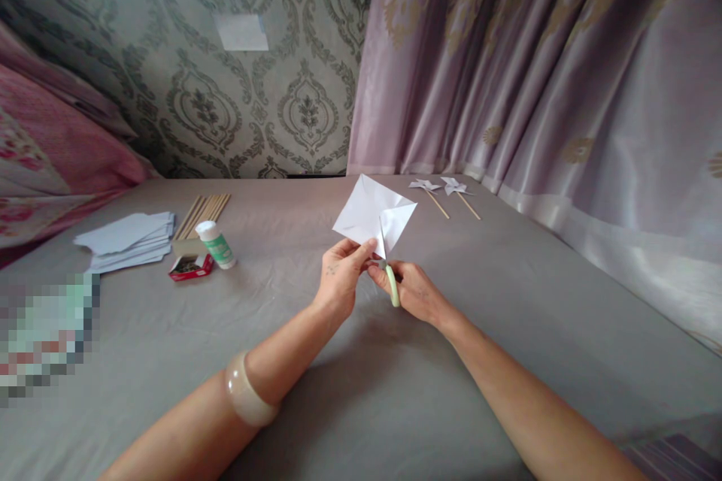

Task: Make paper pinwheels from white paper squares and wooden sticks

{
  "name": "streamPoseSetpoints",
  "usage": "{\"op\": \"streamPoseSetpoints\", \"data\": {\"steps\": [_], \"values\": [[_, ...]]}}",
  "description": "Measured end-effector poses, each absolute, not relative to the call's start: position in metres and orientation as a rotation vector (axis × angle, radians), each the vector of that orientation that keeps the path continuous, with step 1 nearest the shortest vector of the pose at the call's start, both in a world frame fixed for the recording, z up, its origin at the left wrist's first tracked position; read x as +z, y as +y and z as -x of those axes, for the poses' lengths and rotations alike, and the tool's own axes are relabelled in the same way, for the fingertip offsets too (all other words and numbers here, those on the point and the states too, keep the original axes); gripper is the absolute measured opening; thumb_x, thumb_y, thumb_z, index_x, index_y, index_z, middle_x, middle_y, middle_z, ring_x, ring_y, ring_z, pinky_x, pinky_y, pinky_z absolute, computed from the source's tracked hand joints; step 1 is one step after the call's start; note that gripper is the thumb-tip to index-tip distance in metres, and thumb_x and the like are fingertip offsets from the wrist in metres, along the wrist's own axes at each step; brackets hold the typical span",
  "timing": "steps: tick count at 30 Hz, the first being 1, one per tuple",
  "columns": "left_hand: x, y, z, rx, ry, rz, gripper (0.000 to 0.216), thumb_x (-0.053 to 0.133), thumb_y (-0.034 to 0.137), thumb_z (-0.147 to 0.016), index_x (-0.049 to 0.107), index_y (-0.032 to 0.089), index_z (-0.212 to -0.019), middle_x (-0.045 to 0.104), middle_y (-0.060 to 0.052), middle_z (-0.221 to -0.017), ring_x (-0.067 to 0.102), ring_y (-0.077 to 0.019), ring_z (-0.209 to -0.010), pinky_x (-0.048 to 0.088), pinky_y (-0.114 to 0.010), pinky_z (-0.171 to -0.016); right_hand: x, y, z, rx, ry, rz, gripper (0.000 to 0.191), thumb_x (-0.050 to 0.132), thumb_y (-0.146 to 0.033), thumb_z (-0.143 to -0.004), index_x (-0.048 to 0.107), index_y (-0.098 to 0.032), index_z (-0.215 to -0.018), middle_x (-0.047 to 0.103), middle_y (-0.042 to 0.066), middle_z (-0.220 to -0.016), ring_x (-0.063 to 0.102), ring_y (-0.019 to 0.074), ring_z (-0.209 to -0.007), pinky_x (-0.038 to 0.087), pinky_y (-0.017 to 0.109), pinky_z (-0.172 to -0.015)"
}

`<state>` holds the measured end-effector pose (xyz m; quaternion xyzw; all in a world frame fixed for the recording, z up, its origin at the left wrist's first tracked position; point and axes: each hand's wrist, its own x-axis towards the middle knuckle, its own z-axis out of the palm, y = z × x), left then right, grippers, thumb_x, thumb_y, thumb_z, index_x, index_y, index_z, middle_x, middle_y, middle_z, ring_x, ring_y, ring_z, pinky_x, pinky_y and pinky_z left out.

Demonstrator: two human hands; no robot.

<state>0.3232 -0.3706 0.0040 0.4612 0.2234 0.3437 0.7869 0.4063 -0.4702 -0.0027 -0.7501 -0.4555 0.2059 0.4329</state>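
A square sheet of white paper (361, 210), held cornerwise, is pinched at its lower edge by my left hand (341, 270), thumb on top. My right hand (414, 289) grips a pair of scissors (393, 284) with pale green handles. Their blades lie at the paper's lower right part, pointing up towards its middle; part of the handles is hidden by my fingers. Both hands are close together above the grey cloth. At the back right lie two white paper pinwheels (424, 186) on thin wooden sticks (469, 206).
On the left are a stack of white paper (127, 237), several wooden sticks (204, 215), a white and green glue bottle (216, 244) and a small red box (190, 267) of small dark pieces. A grey cloth (316, 376) covers the surface; curtains (508, 75) hang at the right.
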Motion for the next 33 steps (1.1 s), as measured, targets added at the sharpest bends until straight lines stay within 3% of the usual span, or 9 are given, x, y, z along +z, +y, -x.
{"op": "streamPoseSetpoints", "data": {"steps": [17, 33], "values": [[0.0052, -0.3696, -0.3235, 0.744, 0.489, -0.965, 0.025, 0.078, 0.028, -0.058, 0.059, 0.013, -0.057, 0.061, -0.001, -0.057, 0.054, -0.0081, -0.053, 0.042, -0.021, -0.056, -0.0061, -0.4687, -0.4049, 0.537, -1.012, 1.857, 0.050, 0.058, -0.060, -0.071, 0.042, -0.017, -0.050, 0.028, -0.005, -0.055, 0.028, 0.0084, -0.055, 0.021, 0.024, -0.049], [0.0037, -0.3658, -0.3239, 0.735, 0.486, -0.849, 0.033, 0.080, 0.033, -0.057, 0.053, 0.014, -0.060, 0.058, 0.000, -0.055, 0.059, -0.0104, -0.056, 0.043, -0.020, -0.054, -0.0085, -0.4679, -0.4053, 0.514, -1.042, 1.852, 0.054, 0.057, -0.064, -0.070, 0.039, -0.018, -0.049, 0.026, -0.005, -0.054, 0.027, 0.0085, -0.054, 0.021, 0.024, -0.047]]}}
